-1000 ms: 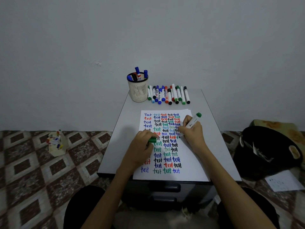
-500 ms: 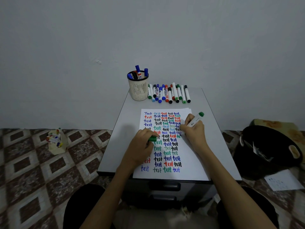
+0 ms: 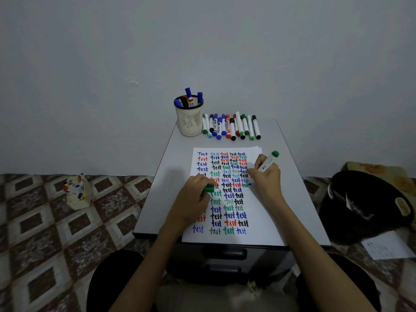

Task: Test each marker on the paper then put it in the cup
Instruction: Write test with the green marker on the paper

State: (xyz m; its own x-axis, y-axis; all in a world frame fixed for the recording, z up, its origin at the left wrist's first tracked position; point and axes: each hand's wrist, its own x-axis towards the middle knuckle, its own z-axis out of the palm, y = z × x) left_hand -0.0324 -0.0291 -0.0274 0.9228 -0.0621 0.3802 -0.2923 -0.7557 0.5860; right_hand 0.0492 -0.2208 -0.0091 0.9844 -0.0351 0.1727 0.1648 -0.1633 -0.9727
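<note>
Head view shows your green marker (image 3: 267, 163) gripped in your right hand (image 3: 266, 180). Its tip is down on the paper (image 3: 265, 226) just left of that hand's knuckles, at the right end of the written rows. The barrel slants up and away, and its green end clears your thumb.

Your left hand (image 3: 193, 199) lies across from it, near but apart, its fingers curled around the green cap (image 3: 209, 188) and its heel resting on the sheet. The cup (image 3: 190, 123) stands well beyond your left hand with a few markers already in it. The unsorted row of markers (image 3: 231, 128) lies just beside the cup, beyond both hands.

Three things could go wrong from here:
- **Paper:** it looks weighted only by your hands, so a hard stroke could drag it if your left hand lifts.
- **Cap:** press it home before the drop, or the tip may dry out or stain the markers in the cup.
- **Reach:** your path to the cup passes close to the row, and a low wrist could scatter it or tip the light cup.

Both forearms come in from the near edge of the table (image 3: 299, 199). Your right wrist is cocked as for writing and your left wrist lies flat.
</note>
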